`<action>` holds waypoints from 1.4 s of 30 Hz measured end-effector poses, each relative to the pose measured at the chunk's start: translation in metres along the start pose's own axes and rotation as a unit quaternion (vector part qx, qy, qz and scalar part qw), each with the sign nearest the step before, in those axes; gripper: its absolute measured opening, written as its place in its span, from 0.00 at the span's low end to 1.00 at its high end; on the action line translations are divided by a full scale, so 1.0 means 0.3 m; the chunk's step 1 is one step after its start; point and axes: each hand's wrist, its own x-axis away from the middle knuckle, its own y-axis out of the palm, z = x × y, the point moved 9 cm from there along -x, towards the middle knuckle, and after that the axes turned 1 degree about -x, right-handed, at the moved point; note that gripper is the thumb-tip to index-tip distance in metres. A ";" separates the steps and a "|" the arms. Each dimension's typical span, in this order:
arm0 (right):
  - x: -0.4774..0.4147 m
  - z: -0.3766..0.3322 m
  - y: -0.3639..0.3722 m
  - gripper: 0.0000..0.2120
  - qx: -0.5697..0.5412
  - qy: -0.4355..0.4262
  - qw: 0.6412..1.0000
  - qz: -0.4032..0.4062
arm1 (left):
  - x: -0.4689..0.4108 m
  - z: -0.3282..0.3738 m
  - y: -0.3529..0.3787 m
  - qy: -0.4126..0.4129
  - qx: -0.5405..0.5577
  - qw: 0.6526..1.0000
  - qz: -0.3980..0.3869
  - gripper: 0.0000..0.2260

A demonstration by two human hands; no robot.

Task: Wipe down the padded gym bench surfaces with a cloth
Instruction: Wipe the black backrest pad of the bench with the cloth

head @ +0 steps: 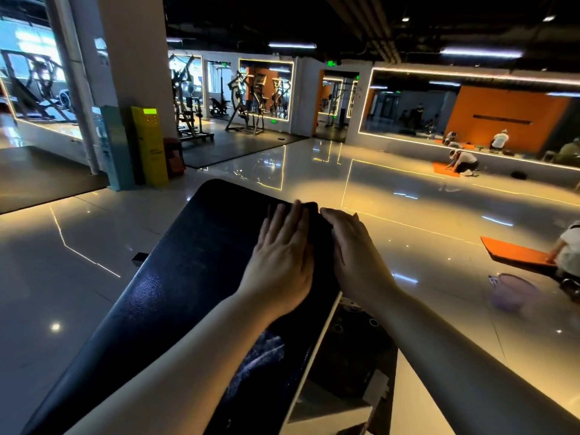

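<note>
Both hands press dark cloth [312, 209] on bench pad [188, 277].
Left hand [282, 262] flat, fingers straight and narrow, on the cloth; right hand [354, 255] alongside, fingers straight and together at the pad's right edge. Cloth lies under both sets of fingertips, peeking out just beyond them.

Hands [279, 259] on cloth [315, 211], atop bench [175, 277]

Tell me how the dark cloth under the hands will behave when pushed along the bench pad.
The cloth looks thin and floppy, lying flat under the left hand and right hand, so it will probably bunch unless pressed. The bench pad looks smooth and shiny, so sliding should be easy.
</note>
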 end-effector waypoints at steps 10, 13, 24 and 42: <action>0.012 -0.005 0.012 0.22 0.048 -0.004 0.998 0.037 | 0.061 -0.162 -0.019 -0.104 0.052 0.993 0.013 0.27; 0.012 -0.001 0.016 0.24 0.055 -0.012 0.998 0.029 | 0.111 0.004 -0.029 0.009 0.007 0.999 0.036 0.27; 0.008 -0.024 0.016 0.23 0.079 -0.042 0.995 0.036 | 0.096 -0.165 -0.010 -0.090 0.060 0.994 0.011 0.29; 0.013 -0.023 0.018 0.21 0.101 -0.060 0.992 0.049 | 0.238 -0.178 -0.009 -0.052 0.075 0.996 0.021 0.30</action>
